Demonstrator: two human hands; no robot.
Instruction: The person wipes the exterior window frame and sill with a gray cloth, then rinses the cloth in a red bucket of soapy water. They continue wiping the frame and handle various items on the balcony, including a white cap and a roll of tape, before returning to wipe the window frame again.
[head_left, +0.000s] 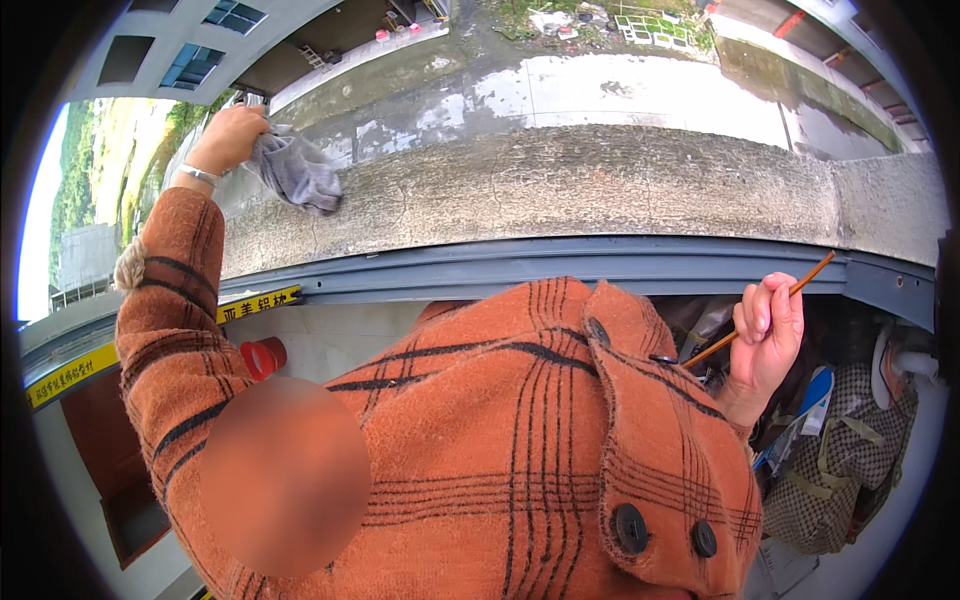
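Observation:
My left hand (229, 139) reaches out to the far left, past the window, and grips a grey cloth (296, 169). The cloth hangs bunched and loose from the fingers, over the outer side of the rough concrete ledge (525, 191). On the right, my right hand (765, 337) is raised beside my chest. Between its thumb and fingers is a thin brown stick (814, 271), tilted up to the right, its lower end close to my coat (465, 435). Below the ledge runs the blue-grey metal window frame (525, 266), which my chest meets.
Yellow tape (259, 304) with writing sticks to the frame at left. Behind it is a red container (264, 358). A checkered bag (817, 487) lies at lower right, near a blue-and-white item (816, 390). Far below outside is a wet paved yard (585, 90).

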